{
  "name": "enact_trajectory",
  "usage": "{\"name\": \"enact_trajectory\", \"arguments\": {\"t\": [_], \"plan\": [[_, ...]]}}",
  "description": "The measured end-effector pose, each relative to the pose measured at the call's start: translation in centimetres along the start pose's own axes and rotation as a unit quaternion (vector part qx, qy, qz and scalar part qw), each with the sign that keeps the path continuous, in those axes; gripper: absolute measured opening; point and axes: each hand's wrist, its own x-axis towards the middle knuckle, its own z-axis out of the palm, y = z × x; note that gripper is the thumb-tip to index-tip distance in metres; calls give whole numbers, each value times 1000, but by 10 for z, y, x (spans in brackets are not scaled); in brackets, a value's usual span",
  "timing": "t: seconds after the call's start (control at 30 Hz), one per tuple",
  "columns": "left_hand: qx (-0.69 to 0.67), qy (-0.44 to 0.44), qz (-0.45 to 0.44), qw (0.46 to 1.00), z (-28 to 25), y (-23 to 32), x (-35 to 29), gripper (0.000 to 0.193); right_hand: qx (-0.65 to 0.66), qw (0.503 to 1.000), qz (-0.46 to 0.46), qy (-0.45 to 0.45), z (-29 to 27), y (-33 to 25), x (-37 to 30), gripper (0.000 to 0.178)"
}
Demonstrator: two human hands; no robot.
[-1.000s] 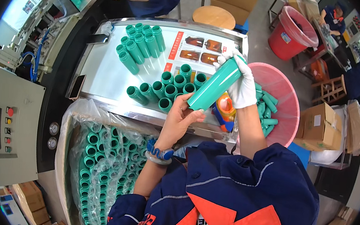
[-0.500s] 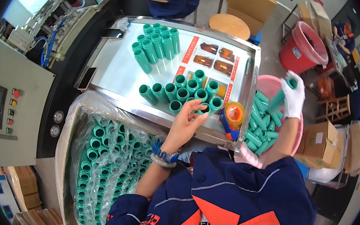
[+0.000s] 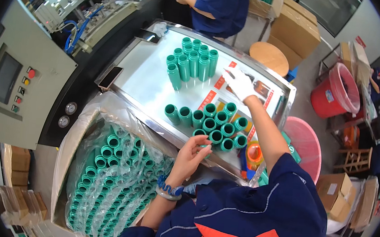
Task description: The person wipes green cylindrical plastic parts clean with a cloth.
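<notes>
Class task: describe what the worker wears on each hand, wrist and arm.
The right hand wears a white glove. The left hand is ungloved, with a coiled blue band and a smooth, pale bangle at its wrist. The navy sleeves end near the elbows.

Green bottles [image 3: 220, 119], open-mouthed, upright, clustered on tabletop [image 3: 141, 79]

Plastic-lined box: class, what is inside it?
Green bottles with open mouths facing up, some under clear plastic sheeting. What lies beneath this top layer is hidden.
</notes>
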Motion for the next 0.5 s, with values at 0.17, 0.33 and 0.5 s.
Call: {"name": "enact_trajectory", "arguments": {"t": [0.17,0.33,0.5], "plan": [[-11,83,-13,996,-15,1,-12,34,-88,995,9,-52,58,-6,77,47],[-10,133,-23,991,-21,-1,-19,34,-68,993,71,-61,91,-16,95,39],[-5,141,-20,990,-20,-5,-16,34,-91,990,88,-57,71,-31,77,38]]}}
